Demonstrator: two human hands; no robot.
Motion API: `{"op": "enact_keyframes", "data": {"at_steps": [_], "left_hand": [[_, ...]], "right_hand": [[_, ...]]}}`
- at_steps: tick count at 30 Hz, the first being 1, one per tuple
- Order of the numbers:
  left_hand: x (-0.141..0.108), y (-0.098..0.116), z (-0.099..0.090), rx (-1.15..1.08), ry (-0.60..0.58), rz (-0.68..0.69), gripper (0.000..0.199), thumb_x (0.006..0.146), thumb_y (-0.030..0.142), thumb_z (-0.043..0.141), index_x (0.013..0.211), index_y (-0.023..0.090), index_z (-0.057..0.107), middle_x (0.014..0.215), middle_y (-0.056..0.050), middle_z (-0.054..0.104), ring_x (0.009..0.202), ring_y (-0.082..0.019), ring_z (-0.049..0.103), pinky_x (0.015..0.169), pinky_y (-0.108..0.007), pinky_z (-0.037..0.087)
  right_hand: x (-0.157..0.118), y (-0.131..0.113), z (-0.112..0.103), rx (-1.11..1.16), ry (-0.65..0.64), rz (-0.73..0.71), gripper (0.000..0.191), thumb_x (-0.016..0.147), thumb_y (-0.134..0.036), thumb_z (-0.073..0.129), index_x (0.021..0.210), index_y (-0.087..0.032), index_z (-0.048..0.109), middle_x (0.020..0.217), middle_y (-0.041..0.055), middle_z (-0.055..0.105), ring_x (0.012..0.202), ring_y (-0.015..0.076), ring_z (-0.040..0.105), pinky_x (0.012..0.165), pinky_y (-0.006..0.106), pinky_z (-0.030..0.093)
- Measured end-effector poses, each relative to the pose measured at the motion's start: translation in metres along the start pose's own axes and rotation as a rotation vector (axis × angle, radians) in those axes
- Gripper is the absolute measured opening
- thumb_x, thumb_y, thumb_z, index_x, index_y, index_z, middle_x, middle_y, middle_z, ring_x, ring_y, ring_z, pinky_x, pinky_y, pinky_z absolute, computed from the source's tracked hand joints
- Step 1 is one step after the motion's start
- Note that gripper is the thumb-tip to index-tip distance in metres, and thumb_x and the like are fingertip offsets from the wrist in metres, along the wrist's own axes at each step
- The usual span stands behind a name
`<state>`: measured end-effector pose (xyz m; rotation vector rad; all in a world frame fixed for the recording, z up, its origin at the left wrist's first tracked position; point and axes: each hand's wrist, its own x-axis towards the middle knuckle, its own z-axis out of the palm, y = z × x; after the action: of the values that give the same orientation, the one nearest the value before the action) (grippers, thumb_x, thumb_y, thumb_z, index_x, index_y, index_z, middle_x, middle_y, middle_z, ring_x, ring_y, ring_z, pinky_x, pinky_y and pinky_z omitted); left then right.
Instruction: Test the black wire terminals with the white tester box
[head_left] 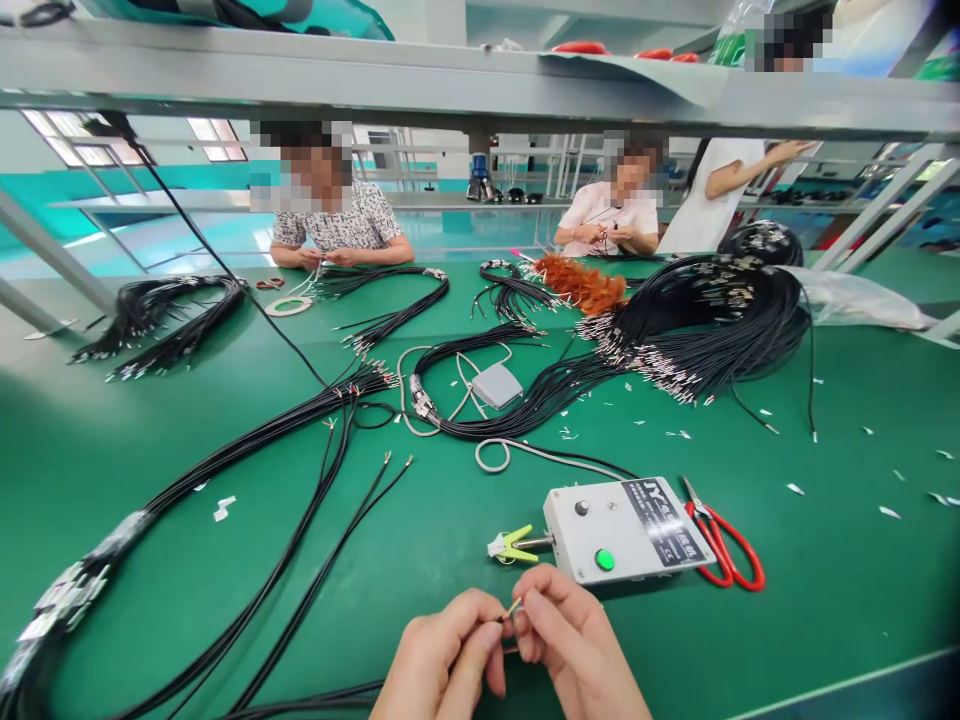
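Low in the head view, my left hand (455,648) is closed on a black cable (315,697) that runs in from the lower left. My right hand (564,628) pinches the thin wire ends (513,607) beside it, and the fingertips of both hands nearly meet. Just beyond them sits a white control box (626,530) with a green button; a yellow-green clip piece (514,545) sticks out from its left side. Red-handled scissors (726,545) lie at the box's right edge. Long bundles of black cables (247,450) with stripped ends spread over the left of the table.
The green table (787,640) also holds a big coiled cable heap (712,310), a grey pedal-like piece (496,385) with its cord, orange fluffy material (581,285) and paper scraps. A shelf beam (480,85) crosses above. Several people are across the table.
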<state>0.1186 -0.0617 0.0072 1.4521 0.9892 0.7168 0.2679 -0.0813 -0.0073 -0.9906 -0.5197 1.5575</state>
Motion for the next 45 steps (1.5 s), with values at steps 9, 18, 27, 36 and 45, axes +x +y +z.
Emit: {"op": "enact_keyframes", "data": {"at_steps": [9, 18, 27, 36, 45], "left_hand": [[0.001, 0.004, -0.002, 0.013, -0.031, 0.007, 0.041, 0.096, 0.053, 0.045, 0.079, 0.019, 0.06, 0.052, 0.003, 0.052, 0.039, -0.008, 0.031, 0.037, -0.02, 0.021], [0.001, 0.002, -0.004, 0.092, -0.053, 0.019, 0.035, 0.099, 0.043, 0.043, 0.082, 0.018, 0.059, 0.057, 0.002, 0.056, 0.049, -0.011, 0.043, 0.047, -0.019, 0.034], [0.007, -0.004, 0.005, -0.02, 0.024, 0.153, 0.02, 0.093, 0.034, 0.057, 0.101, 0.022, 0.07, 0.095, -0.005, 0.059, 0.071, -0.014, 0.059, 0.062, -0.023, 0.051], [-0.002, -0.017, 0.01, 0.146, 0.12, 0.111, 0.021, 0.097, 0.028, 0.048, 0.083, 0.02, 0.062, 0.084, -0.003, 0.059, 0.056, -0.012, 0.06, 0.052, -0.02, 0.049], [-0.002, -0.024, 0.009, 0.469, 0.149, 0.258, 0.026, 0.096, 0.019, 0.04, 0.08, 0.023, 0.061, 0.074, -0.002, 0.06, 0.064, -0.015, 0.059, 0.062, -0.021, 0.047]], "right_hand": [[-0.005, 0.004, 0.0, -0.054, 0.04, -0.053, 0.039, 0.074, -0.053, 0.078, 0.083, -0.016, 0.072, 0.066, -0.0001, 0.063, 0.056, 0.0081, 0.051, 0.058, 0.021, 0.039], [-0.003, 0.01, 0.008, -0.207, 0.039, -0.206, 0.033, 0.076, -0.049, 0.077, 0.074, -0.017, 0.068, 0.077, -0.0009, 0.058, 0.05, 0.0059, 0.048, 0.048, 0.021, 0.041], [-0.007, 0.018, 0.002, -0.302, 0.073, -0.141, 0.044, 0.076, -0.058, 0.072, 0.073, -0.017, 0.056, 0.057, -0.0046, 0.053, 0.044, 0.0065, 0.048, 0.045, 0.018, 0.036], [-0.01, 0.018, -0.003, -0.592, 0.071, -0.247, 0.044, 0.086, -0.059, 0.059, 0.072, -0.018, 0.055, 0.072, -0.0028, 0.052, 0.049, 0.0074, 0.055, 0.047, 0.02, 0.039], [-0.012, 0.017, -0.009, -0.875, 0.075, -0.405, 0.032, 0.096, -0.04, 0.049, 0.071, -0.02, 0.054, 0.073, -0.0011, 0.053, 0.053, 0.009, 0.053, 0.05, 0.022, 0.04]]}}
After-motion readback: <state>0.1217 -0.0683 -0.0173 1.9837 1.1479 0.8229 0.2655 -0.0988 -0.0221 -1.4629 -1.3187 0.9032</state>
